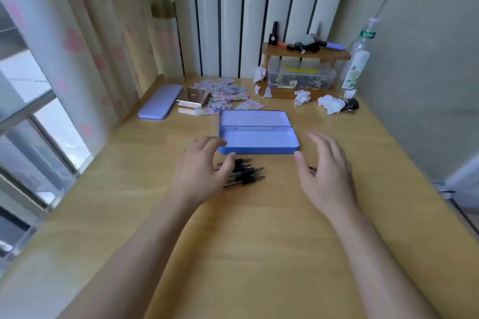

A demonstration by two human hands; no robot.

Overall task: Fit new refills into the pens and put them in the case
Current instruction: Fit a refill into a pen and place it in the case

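An open blue metal case (259, 137) lies in the middle of the wooden desk (233, 228), lid folded back, nothing visible inside. Just in front of it lies a bundle of several black-tipped pens (247, 172), points toward the right. My left hand (202, 168) hovers over the left end of the bundle, fingers spread, thumb near the case's front edge. My right hand (326, 171) is to the right of the pens, fingers apart and empty; a dark thin tip (313, 169) peeks out from under it, too hidden to identify.
A second, closed lilac case (160, 105) lies at the back left beside scattered patterned papers (225, 96). A small wooden shelf (305, 53), a clear box (300, 77), crumpled tissues (331, 103) and a bottle (359, 59) stand at the back right. A window runs along the left.
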